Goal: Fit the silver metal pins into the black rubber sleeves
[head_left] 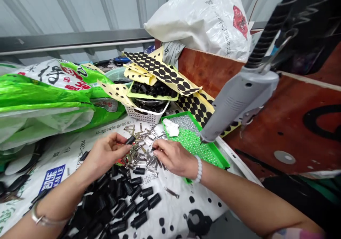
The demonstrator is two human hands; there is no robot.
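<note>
My left hand (pixel 106 153) pinches a black plastic sleeve (pixel 130 140) between thumb and fingers, above the pile of small parts. To its right, my right hand (pixel 173 155) is closed at the fingertips around something small and dark that I cannot make out. Between and below both hands lie scattered small metal strips (pixel 144 157). Nearer to me spreads a heap of black plastic sleeves (pixel 122 189) like the held one. One lone metal strip (pixel 172 192) rests apart from the others, below my right hand.
A green tray (pixel 221 157) with tiny silvery parts stands at right, under a hanging grey electric screwdriver (pixel 231 100). Behind are a white basket (pixel 145 114), sheets of black round stickers (pixel 162 72) and a white sack (pixel 202 18). A green bag (pixel 48 104) lies left.
</note>
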